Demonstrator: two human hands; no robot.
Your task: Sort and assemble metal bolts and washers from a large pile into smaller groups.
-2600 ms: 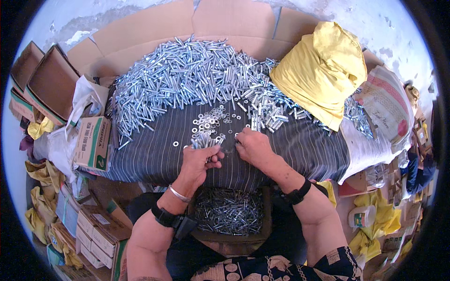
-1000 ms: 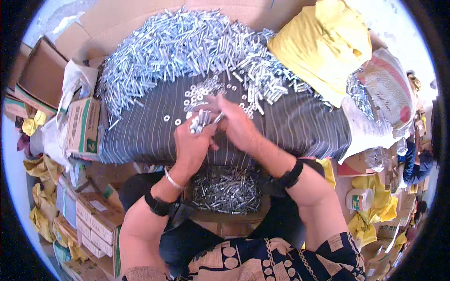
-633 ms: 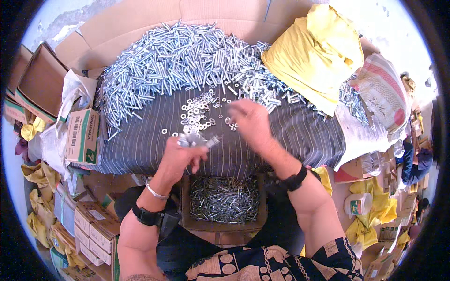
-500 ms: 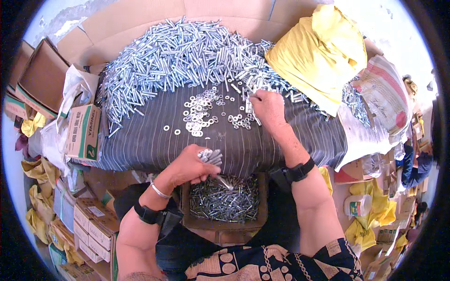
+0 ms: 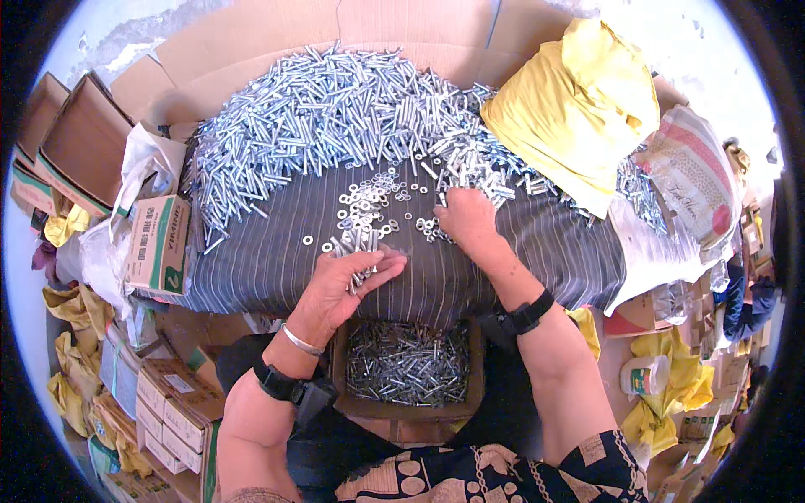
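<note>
My left hand (image 5: 348, 281) is above the front of the dark striped cloth (image 5: 260, 272), closed around a bunch of silver metal bolts (image 5: 360, 261). Its thumb lies over the bunch while the fingers reach to the right. Loose flat washers (image 5: 362, 199) lie scattered on the cloth just beyond it. Farther right, my right hand (image 5: 468, 216) is down by a smaller group of washers (image 5: 431, 228), at the near edge of the bolt heap (image 5: 327, 113). Its fingers are curled together, and their tips are partly hidden, so what they hold cannot be made out.
An open carton (image 5: 340, 369) full of bolts stands below the cloth's front edge, between my legs. A yellow sack (image 5: 579, 109) lies over the heap's right side, beside a white woven bag (image 5: 692, 168). Cardboard boxes (image 5: 159, 243) stand at left.
My left hand has risen from over the carton to the cloth, still holding the bolts. A blurred bolt beneath it is gone from there. My right hand has shifted slightly nearer.
</note>
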